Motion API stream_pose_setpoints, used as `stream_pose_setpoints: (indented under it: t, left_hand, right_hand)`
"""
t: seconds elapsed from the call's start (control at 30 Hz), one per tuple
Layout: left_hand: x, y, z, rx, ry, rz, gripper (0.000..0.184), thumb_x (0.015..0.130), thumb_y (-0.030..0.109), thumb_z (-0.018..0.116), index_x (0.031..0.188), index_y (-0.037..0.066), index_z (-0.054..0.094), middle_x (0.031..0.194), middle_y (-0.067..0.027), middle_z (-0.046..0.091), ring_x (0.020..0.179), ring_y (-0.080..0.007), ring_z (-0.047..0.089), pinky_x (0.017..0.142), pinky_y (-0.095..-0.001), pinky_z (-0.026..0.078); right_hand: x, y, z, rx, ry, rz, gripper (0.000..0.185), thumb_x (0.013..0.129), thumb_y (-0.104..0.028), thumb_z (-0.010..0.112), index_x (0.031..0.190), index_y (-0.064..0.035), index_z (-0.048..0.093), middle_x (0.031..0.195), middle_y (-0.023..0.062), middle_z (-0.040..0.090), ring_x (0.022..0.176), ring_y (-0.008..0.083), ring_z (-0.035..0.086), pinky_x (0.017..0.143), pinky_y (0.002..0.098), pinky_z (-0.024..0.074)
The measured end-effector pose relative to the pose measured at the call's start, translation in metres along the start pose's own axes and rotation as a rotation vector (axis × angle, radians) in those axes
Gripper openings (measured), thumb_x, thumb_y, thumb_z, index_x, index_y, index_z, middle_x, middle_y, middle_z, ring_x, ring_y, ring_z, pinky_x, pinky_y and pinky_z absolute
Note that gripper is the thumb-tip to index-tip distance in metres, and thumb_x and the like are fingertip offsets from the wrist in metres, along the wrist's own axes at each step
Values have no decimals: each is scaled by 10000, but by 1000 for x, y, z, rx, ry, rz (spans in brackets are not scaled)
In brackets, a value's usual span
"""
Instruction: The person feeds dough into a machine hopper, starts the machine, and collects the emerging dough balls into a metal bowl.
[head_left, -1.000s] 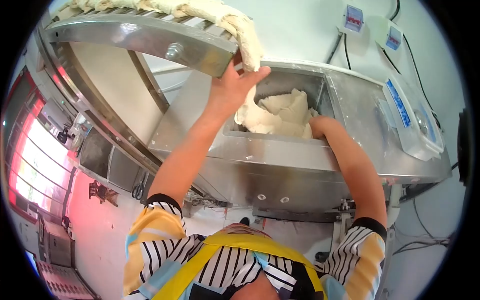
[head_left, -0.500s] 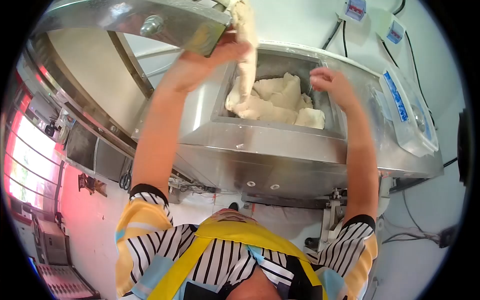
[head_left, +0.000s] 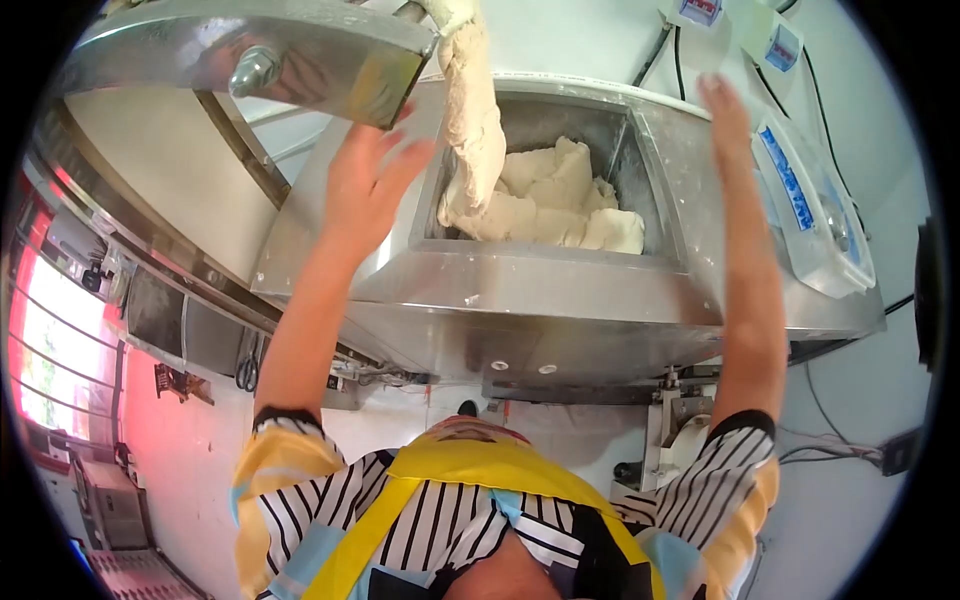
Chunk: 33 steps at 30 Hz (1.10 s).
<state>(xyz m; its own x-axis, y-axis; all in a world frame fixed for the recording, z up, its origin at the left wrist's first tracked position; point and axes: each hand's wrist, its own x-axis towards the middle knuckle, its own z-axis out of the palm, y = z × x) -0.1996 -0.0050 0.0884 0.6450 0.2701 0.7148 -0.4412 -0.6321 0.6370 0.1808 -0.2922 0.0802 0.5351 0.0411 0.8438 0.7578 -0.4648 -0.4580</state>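
A thick strand of pale dough (head_left: 470, 105) hangs from the end of the metal conveyor frame (head_left: 290, 50) into a steel hopper (head_left: 560, 262). More dough (head_left: 555, 200) lies folded inside the hopper. My left hand (head_left: 375, 180) is just left of the strand, below the frame's end, with its fingers spread and nothing in them. Up at the right, beyond the hopper and near the wall, my right hand (head_left: 727, 112) is raised; motion blurs it, its fingers look extended, and it touches no dough.
A clear plastic container (head_left: 815, 215) with a blue label stands on the right of the steel machine top. Switch boxes (head_left: 783, 47) with black cables are on the wall. Scissors (head_left: 248, 368) hang at the lower left.
My right hand has come out of the hopper and moved up and right. My left hand has let go of the strand and dropped lower left. The view has shifted.
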Motion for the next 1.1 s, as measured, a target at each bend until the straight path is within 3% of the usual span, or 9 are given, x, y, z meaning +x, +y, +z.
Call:
stream_pose_setpoints:
  t: [0.07,0.17,0.23,0.33,0.47,0.53,0.57,0.87,1.1]
  left_hand:
    - [-33,-20,-21,207,-19,14,561,789,202,601,1247,-14,359,1212,-158,461,1101,-257,467,888,-327,390]
    - [-78,-15,-25,475,-228,-99,583,774,173,606,1264,-5,345,1242,-178,433,1135,-300,434,924,-339,356]
    - [-73,-20,-23,541,-275,-80,571,772,158,604,1262,5,354,1241,-182,432,1143,-312,426,938,-338,342]
    - [-78,-23,-22,498,-216,-19,555,778,218,615,1234,3,383,1185,-193,468,1083,-335,463,890,-365,390]
    - [-78,-27,-28,388,-134,-78,406,855,106,471,1240,5,393,1197,-149,503,1131,-254,461,939,-326,337]
    - [-81,-30,-31,307,-96,-97,401,858,102,466,1239,4,394,1193,-148,508,1120,-240,472,932,-319,343]
    - [-79,-31,-31,263,-80,-99,398,860,100,464,1239,3,395,1191,-148,510,1115,-233,477,928,-315,347]
    - [-80,-29,-30,190,-94,-122,395,860,97,471,1233,-13,402,1189,-138,512,1106,-227,482,927,-315,364]
    - [-40,-13,-22,124,-96,-18,442,858,106,483,1266,-12,361,1261,-151,438,1173,-230,414,973,-333,321]
  right_hand:
    - [27,24,7,-15,-21,-86,486,818,-393,528,1151,-39,508,1014,106,585,944,193,550,861,327,404]
    - [-11,-77,57,399,-511,225,433,850,-358,470,1143,-39,497,1020,110,586,1024,222,527,913,365,376]
    - [-29,-80,83,-199,-1055,-621,442,819,-342,515,1126,-24,519,988,81,602,995,179,528,898,321,371]
    - [-4,-88,52,200,-1168,-149,406,820,-325,512,1073,-11,557,1063,75,577,1038,152,486,905,312,357]
    - [-12,-137,10,418,-557,300,381,843,-322,474,1030,-11,590,987,50,598,909,151,515,876,313,376]
    - [-62,-180,-22,392,-675,165,409,832,-340,490,1054,-8,578,1033,59,587,932,169,521,902,328,357]
    - [-91,-206,-30,337,-1003,-64,449,813,-356,517,1086,-2,560,1112,75,567,1002,185,512,939,342,329]
    - [-26,-100,-89,513,-225,507,350,802,-264,582,1044,-12,590,999,33,614,956,113,545,877,272,360]
    - [-71,-45,-48,94,-268,335,372,777,-335,600,970,-18,619,924,68,640,878,178,589,795,280,416]
